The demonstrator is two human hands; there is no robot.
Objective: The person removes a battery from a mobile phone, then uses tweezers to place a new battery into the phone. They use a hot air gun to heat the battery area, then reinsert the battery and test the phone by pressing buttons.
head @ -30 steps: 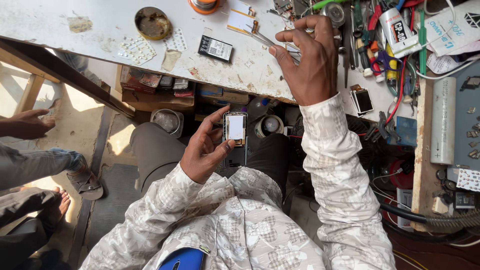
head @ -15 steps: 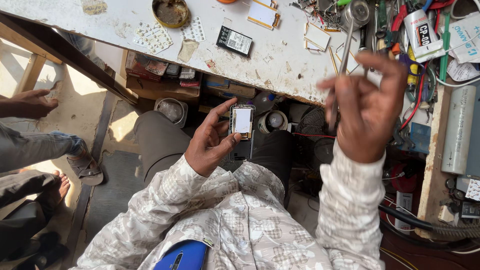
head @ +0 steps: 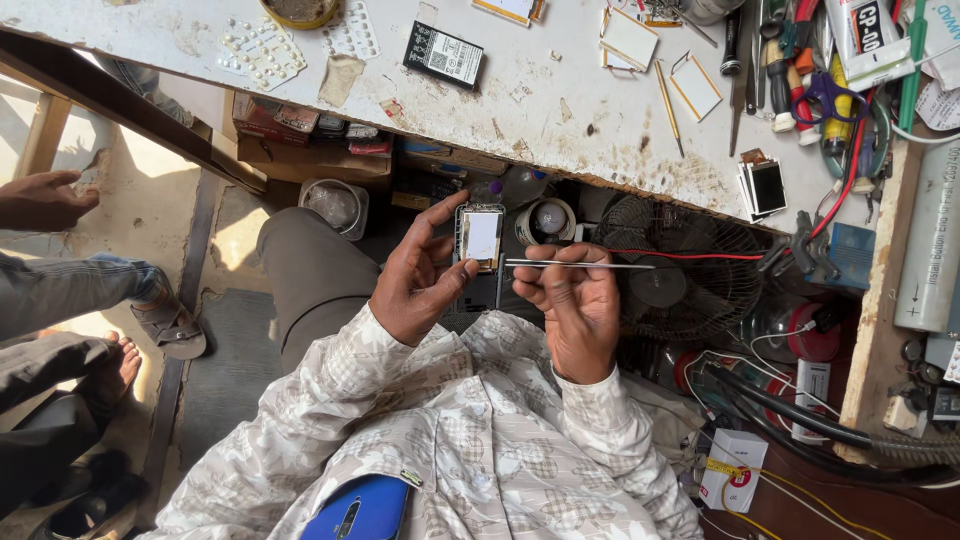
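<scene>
Cluttered workbench (head: 560, 120) above, left hand (head: 425, 285) gripping phone part (head: 481, 237), right hand (head: 570, 300) pinching tweezers (head: 580, 264)

**Right hand comes off the tabletop with tweezers**

A second ago the right hand (head: 570, 310) was stretched out over the tabletop (head: 560, 120) at about 1 o'clock, among the tools. Half a second ago it was lifted clear, pinching thin metal tweezers (head: 578, 265). Now it has dropped to the lap, just beside the left hand (head: 425, 285), at its 3 o'clock. The tweezers lie level, tips pointing to 9 o'clock at the small opened device (head: 481, 238). The left hand has raised that device slightly.
</scene>
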